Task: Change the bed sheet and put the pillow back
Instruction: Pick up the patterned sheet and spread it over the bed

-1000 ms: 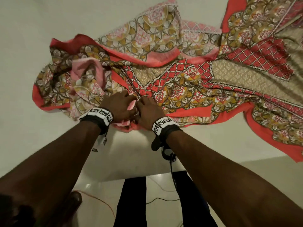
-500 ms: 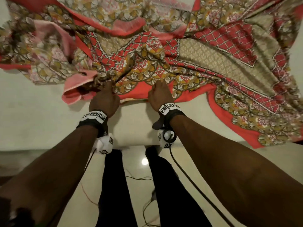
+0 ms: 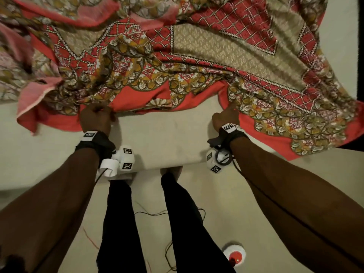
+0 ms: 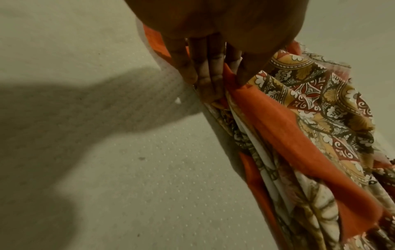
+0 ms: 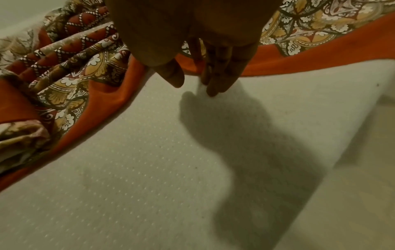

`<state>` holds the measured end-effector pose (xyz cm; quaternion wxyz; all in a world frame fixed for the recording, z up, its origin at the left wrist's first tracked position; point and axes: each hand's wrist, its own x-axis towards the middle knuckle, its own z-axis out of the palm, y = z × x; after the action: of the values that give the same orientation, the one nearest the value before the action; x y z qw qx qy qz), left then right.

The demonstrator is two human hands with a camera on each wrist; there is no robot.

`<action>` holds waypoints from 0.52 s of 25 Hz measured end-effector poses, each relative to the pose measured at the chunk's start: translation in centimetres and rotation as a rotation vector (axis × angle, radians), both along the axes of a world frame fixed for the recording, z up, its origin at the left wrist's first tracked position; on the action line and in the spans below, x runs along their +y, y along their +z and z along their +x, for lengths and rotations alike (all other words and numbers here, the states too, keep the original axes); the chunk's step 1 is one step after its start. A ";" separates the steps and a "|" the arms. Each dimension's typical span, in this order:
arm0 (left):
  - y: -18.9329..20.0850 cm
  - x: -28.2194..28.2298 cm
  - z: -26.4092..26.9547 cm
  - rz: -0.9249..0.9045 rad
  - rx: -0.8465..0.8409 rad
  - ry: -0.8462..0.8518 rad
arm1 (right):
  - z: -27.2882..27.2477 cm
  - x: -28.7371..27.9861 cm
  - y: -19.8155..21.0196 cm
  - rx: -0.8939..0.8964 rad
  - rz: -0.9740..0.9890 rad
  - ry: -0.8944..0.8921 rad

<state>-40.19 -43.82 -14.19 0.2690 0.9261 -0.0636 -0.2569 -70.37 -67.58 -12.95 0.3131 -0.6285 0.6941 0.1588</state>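
Our left hand (image 3: pixel 96 118) pinches the bed sheet (image 3: pixel 197 62) hem at centre-left; our right hand (image 3: pixel 226 117), fingers loosely extended (holding nothing), sits beside the hem running left-to-right across the mattress (image 3: pixel 163 140).

One patterned bed sheet (image 3: pixel 197 62), one bare mattress (image 3: pixel 167 142), two hands: left hand (image 3: pixel 95 118) and right hand (image 3: pixel 226 117), plus one red-and-white round gadget (image 3: pixel 234 255) on the floor.

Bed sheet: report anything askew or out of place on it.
The bed sheet lies bunched and twisted across the bare mattress, one pale-pink corner flipped underside-up at the left. The left hand pinches its red border; the right hand rests by the edge, fingers straight.
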 end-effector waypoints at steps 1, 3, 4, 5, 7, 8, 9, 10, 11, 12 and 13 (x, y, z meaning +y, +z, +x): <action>0.0 0.0 0.1 0.000 -0.021 -0.001 | 0.0 -0.2 -0.2 0.009 -0.002 0.037; 0.7 -0.2 0.1 0.027 -0.086 -0.032 | 0.2 -0.6 -0.2 0.028 -0.010 0.091; 1.2 -0.1 -0.1 0.048 -0.138 -0.055 | 0.2 -0.8 -0.1 0.028 -0.014 0.115; 1.8 -0.1 -0.2 0.045 -0.174 -0.066 | 0.1 -1.2 0.2 0.026 -0.024 0.136; 2.7 0.3 -0.5 0.030 -0.216 -0.067 | -0.6 -1.8 0.8 0.022 -0.076 0.141; 3.2 0.6 -0.5 0.038 -0.231 -0.083 | -1.1 -2.0 1.0 0.019 -0.120 0.135; 3.3 1.2 -0.7 0.054 -0.223 -0.097 | -1.9 -1.9 1.4 0.020 -0.147 0.135; 3.7 1.7 -1.0 0.060 -0.214 -0.100 | -2.7 -1.7 1.7 0.014 -0.171 0.156; 4.0 2.2 -1.3 0.067 -0.206 -0.086 | -3.4 -1.4 1.9 0.012 -0.179 0.185; 4.3 2.7 -1.5 0.073 -0.202 -0.085 | -4.4 -1.0 2.2 0.011 -0.185 0.206; 4.7 3.3 -2.0 0.102 -0.192 -0.088 | -5.1 -0.5 2.4 0.014 -0.180 0.227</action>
<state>-42.24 -40.47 -9.47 0.2028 0.9552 -0.1167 -0.1813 -75.45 -68.08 -10.54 0.2306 -0.7273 0.6322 0.1346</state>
